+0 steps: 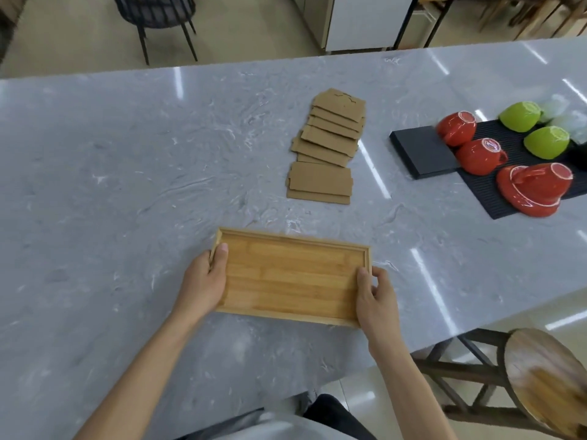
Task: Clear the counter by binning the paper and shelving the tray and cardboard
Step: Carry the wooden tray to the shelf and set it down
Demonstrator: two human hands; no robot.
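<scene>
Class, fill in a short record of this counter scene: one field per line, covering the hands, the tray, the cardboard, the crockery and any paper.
left hand: grips the tray's left end, thumb on the rim
right hand: grips the tray's right end
tray: wooden, empty, near the counter's front edge
cardboard: flat pieces in an overlapping row, beyond the tray, untouched
cups: red and green, upside down on a black mat to the right
counter: grey marble
paper: none visible on the counter
stool: wooden, lower right

Glossy beige floor (pixel 79 36); black chair (pixel 155 14) beyond the grey marble counter (pixel 111 160); wooden stool (pixel 540 376) at right.
</scene>
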